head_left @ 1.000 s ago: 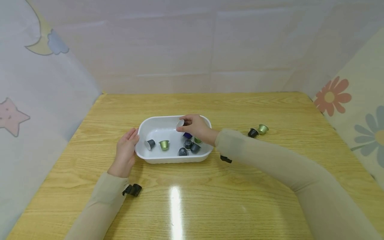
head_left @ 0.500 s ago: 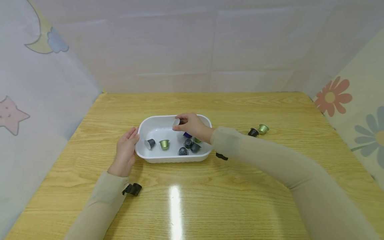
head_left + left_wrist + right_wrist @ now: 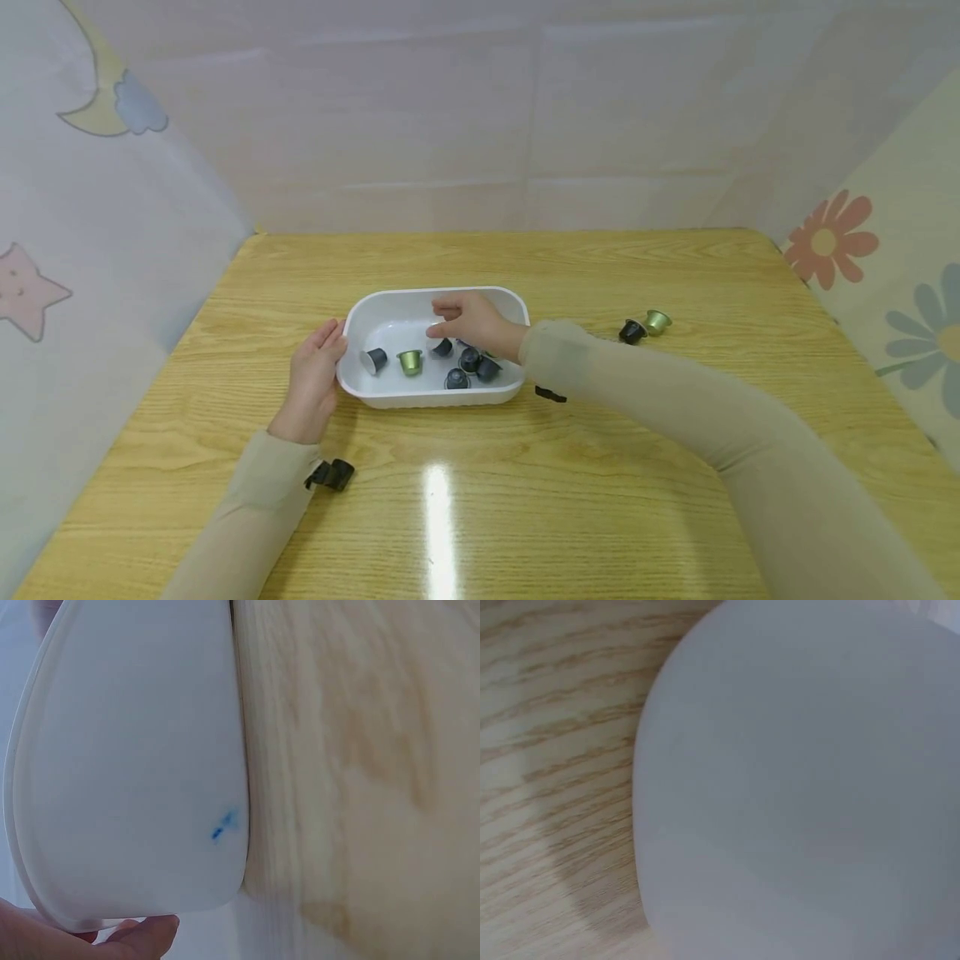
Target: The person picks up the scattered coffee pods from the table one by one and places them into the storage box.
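Coffee capsules lie in a white oblong tub (image 3: 375,300) in the head view. At its left end, my left hand (image 3: 311,375) holds the rim; in the left wrist view its fingertips (image 3: 154,934) lie against the outer wall. My right hand (image 3: 480,323) hovers over the tub's right half, thumb and fingers apart. Just below the thumb sits a dark capsule (image 3: 442,347) with a pale rim. A grey capsule (image 3: 375,360) and a green capsule (image 3: 410,361) lie to the left. Several dark capsules (image 3: 470,360) cluster at the right, partly hidden by the hand.
A black capsule (image 3: 632,332) and another green capsule (image 3: 657,322) stand on the wooden table (image 3: 600,500), right of the tub. The right wrist view mostly shows the tub's outer wall (image 3: 795,787). Printed cloth walls (image 3: 480,125) surround the table.
My right hand moved a little left and lower, and its fingers parted from the capsule it held, which now lies in the tub. The left hand stayed at the rim.
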The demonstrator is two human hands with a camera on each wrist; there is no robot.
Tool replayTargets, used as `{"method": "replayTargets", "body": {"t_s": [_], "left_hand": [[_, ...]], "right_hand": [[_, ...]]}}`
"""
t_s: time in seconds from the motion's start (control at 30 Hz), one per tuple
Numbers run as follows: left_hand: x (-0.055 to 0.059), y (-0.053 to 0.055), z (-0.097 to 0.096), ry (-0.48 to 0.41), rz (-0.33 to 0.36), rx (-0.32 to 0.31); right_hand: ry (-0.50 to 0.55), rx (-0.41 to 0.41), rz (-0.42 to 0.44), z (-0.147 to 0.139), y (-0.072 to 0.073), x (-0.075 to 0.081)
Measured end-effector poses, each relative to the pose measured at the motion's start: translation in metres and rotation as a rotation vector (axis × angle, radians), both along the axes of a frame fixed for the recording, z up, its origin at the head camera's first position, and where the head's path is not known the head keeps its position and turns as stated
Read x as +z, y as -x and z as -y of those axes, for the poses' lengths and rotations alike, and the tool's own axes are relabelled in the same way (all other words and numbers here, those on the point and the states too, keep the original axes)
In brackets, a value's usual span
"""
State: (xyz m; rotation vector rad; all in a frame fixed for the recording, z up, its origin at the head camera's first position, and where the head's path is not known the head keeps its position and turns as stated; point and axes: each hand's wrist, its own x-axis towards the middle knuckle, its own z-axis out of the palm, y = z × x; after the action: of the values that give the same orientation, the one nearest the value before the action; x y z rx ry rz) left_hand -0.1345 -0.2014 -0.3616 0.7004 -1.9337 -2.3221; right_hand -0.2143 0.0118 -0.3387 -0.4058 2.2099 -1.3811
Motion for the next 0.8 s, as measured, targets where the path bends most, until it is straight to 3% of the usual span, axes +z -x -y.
{"method": "replayTargets", "body": {"t_s": [0.43,0.8], "left_hand": [[0.002,-0.001,0.0,0.0,0.016,0.01],[0.004,-0.001,-0.002,-0.006,0.038,0.026]], "right_hand": [[0.043,-0.046,-0.029,-0.034,-0.002,0.005],[0.09,-0.075,-0.07,-0.073,-0.011,0.007]]}}
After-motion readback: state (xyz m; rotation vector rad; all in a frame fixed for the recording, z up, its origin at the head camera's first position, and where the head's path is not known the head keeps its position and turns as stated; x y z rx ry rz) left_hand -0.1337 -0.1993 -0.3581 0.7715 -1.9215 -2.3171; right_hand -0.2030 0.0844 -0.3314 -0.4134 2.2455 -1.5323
